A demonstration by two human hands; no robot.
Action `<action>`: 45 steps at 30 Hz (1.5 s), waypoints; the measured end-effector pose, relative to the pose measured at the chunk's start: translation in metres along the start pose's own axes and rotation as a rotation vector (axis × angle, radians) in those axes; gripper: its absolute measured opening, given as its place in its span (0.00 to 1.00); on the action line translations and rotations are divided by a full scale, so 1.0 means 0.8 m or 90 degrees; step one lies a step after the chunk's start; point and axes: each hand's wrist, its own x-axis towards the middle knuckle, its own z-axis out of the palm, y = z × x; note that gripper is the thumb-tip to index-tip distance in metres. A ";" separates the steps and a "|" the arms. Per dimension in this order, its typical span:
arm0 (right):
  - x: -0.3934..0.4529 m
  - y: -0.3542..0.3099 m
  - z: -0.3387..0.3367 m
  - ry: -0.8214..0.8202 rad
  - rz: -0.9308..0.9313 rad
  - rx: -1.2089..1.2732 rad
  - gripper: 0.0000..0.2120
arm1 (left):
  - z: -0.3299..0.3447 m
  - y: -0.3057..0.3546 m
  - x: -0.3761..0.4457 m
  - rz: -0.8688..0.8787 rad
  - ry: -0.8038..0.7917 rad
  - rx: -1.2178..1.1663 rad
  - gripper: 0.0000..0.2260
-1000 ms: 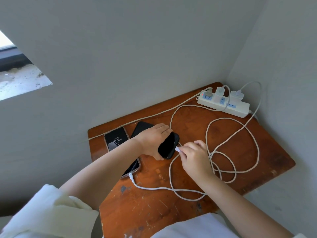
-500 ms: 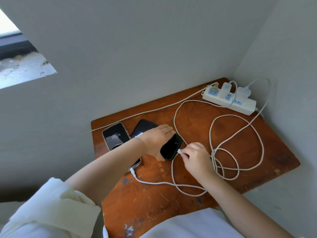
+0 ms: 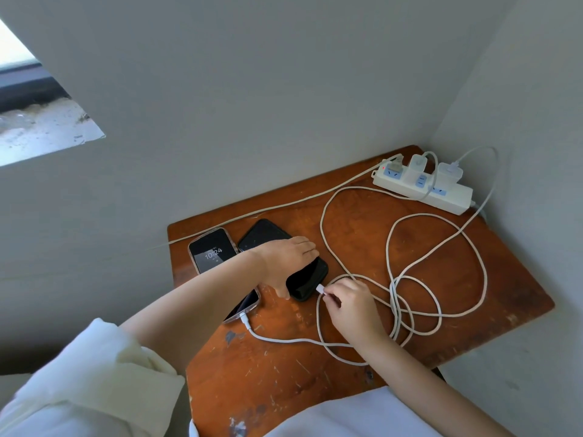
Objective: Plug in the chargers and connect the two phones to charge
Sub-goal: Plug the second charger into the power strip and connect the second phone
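Pinching cable plug (image 3: 320,289) at dark phone (image 3: 307,280) port.

The middle of the dark phone (image 3: 307,279) is covered by the left hand (image 3: 288,260). The connector tip (image 3: 320,289) pinched by the right hand (image 3: 353,307) is too small; whether it is seated perhaps cannot be judged.

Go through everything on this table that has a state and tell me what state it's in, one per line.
Lit phone: screen on, cable plugged in.
Dark phone: screen off, connector at its port, seating unclear.
Left hand: grips the dark phone.
Right hand: pinches the cable connector.
Power strip: red light on, two chargers plugged in.
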 end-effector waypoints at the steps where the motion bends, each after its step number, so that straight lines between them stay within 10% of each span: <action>1: -0.001 0.001 0.000 -0.014 0.000 0.003 0.11 | 0.000 -0.001 0.000 0.001 -0.008 0.003 0.43; 11: 0.006 0.030 -0.010 0.015 0.000 -0.063 0.10 | -0.007 -0.010 0.002 0.021 -0.055 0.062 0.42; 18: 0.015 0.053 0.008 -0.243 0.080 -0.235 0.23 | -0.018 -0.008 0.003 0.033 -0.059 0.094 0.38; 32: 0.007 0.057 0.022 -0.197 0.065 -0.260 0.23 | -0.006 -0.008 0.000 -0.022 -0.050 0.085 0.41; 40: 0.008 0.056 0.021 -0.186 0.058 -0.269 0.22 | 0.069 0.066 -0.043 -0.225 0.334 -0.223 0.22; 45: 0.008 0.057 0.022 -0.200 0.055 -0.290 0.23 | 0.114 0.115 -0.054 -0.337 0.386 -0.289 0.20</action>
